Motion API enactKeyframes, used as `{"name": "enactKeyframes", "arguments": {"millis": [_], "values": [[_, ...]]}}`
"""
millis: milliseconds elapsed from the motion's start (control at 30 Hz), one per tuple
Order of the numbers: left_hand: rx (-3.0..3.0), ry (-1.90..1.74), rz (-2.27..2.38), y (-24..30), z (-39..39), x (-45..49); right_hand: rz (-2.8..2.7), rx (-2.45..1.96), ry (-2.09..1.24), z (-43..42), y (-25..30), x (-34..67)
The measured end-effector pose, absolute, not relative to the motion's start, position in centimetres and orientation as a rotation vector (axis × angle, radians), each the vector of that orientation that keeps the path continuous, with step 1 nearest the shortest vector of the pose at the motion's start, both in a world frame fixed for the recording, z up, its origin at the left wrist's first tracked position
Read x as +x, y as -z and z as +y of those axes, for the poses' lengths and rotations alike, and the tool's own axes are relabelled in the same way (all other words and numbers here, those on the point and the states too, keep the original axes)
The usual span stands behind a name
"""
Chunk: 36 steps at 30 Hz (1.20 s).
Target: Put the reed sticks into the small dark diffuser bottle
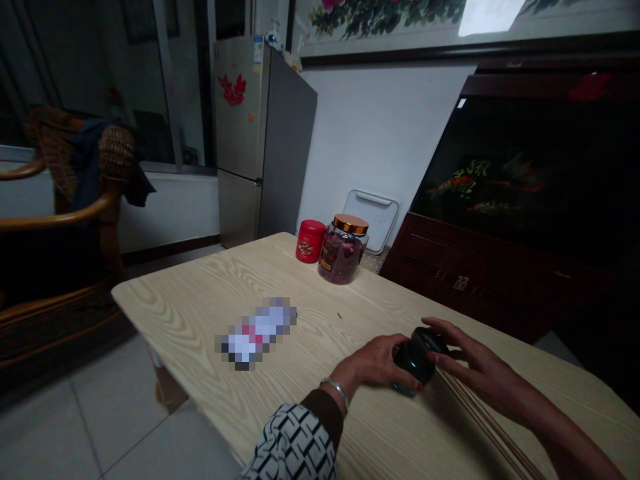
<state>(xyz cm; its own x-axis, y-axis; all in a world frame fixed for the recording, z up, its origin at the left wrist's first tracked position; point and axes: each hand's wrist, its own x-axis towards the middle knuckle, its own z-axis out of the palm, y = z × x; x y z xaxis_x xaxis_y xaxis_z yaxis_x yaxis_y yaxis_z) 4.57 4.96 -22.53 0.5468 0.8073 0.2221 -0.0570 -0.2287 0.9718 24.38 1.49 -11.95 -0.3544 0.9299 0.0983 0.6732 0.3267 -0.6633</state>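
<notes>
My left hand is wrapped round the near side of a small dark, glossy round object that sits on the pale wooden table. A silver bangle circles that wrist, above a patterned sleeve. My right hand rests its fingers on the top and far side of the same object. Thin wooden sticks run from the object toward me, under my right forearm. What exactly the object is cannot be made out in the dim light.
A blurred flat item lies mid-table. At the far edge stand a red tin and a glass jar with a copper lid. A wooden armchair, a fridge and a fish tank surround the table.
</notes>
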Motion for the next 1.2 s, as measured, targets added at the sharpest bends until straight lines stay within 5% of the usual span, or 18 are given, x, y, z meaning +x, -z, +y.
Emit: {"name": "enactKeyframes", "arguments": {"millis": [300, 733, 967, 1200], "values": [[1.679, -0.921, 0.714, 22.7, 5.0, 4.5, -2.322, -1.625, -0.266, 1.2, 11.9, 23.2], [1.683, -0.913, 0.708, 22.7, 5.0, 4.4, -2.330, -1.415, -0.459, 2.1, 12.2, 24.2], [1.669, -0.915, 0.711, 22.8, 5.0, 4.5, -2.348, -1.889, -0.001, 1.1, 11.2, 21.9], [1.639, -0.922, 0.695, 23.0, 5.1, 4.6, -2.090, -1.509, -0.494, 1.1, 11.5, 23.1]]}}
